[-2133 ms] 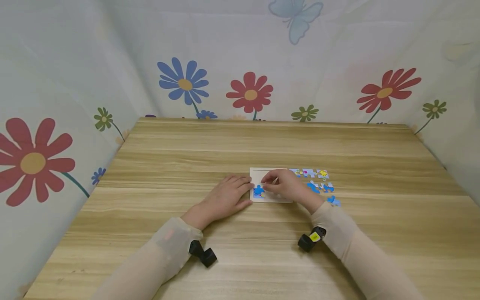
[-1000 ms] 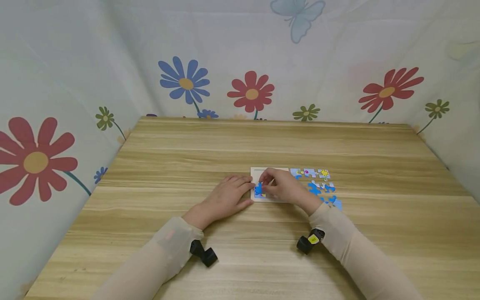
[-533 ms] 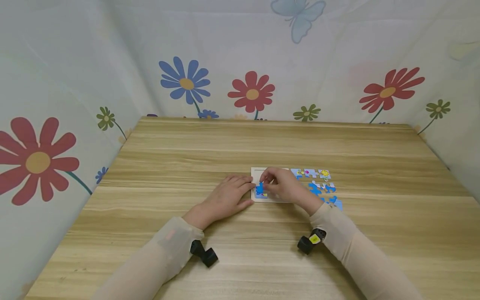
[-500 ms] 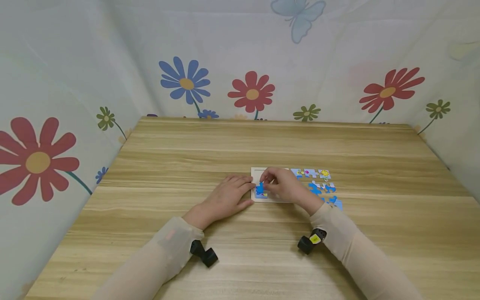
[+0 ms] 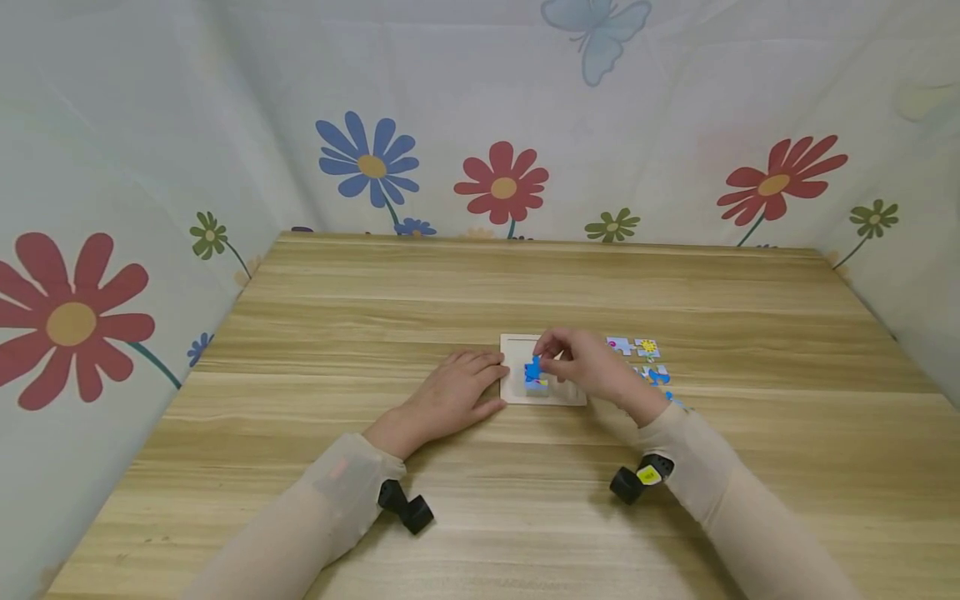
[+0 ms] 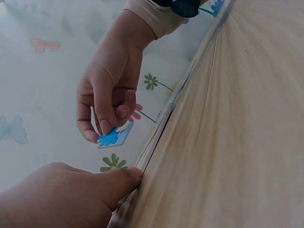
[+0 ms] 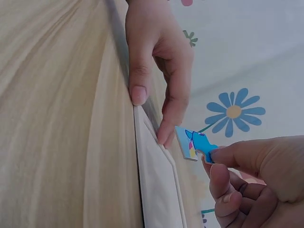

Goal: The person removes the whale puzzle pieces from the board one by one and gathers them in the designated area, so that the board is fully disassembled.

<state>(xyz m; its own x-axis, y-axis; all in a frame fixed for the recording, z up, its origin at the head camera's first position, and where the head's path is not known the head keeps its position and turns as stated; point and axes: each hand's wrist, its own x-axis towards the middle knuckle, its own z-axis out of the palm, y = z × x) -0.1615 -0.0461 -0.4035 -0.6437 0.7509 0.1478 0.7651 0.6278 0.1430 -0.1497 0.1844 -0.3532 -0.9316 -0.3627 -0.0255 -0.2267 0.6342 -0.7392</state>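
Note:
My right hand (image 5: 585,360) pinches a blue jigsaw puzzle piece (image 7: 192,142) between thumb and fingertips. In the right wrist view the piece hangs raised over the pale puzzle tray (image 5: 513,354), its thin edge showing. The other fingers of that hand are bent, as the left wrist view shows. My left hand (image 5: 453,396) lies palm down on the table, its fingers outstretched, with fingertips and thumb against the tray's left edge. In the head view the held piece (image 5: 535,379) overlaps the middle of the tray.
Several loose puzzle pieces (image 5: 648,347) lie on the wooden table (image 5: 420,292) to the right of the tray, some hidden behind my right hand and wrist. A white cloth with printed flowers (image 5: 502,190) stands behind the table and along its sides.
My right hand has lifted the puzzle piece from the tray's left side and moved right with it, covering more of the loose pieces. The left hand stays in place.

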